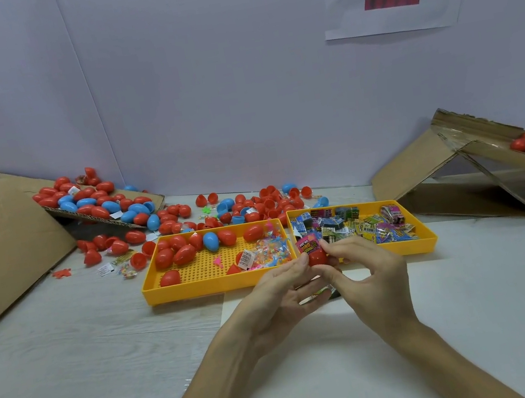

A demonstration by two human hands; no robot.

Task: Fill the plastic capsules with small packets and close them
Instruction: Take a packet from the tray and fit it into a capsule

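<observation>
Red round capsule (316, 256), pink packet (308, 244) between left hand (280, 294), right hand (371, 278)

Bright, even light (soft shadows); edges bowed.

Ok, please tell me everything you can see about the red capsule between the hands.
The capsule is red, glossy plastic, seemingly an open half. A pink printed packet sticks up out of it. The left hand and right hand pinch it from both sides, above the table, just before the yellow trays. Its sides are partly hidden.
</observation>
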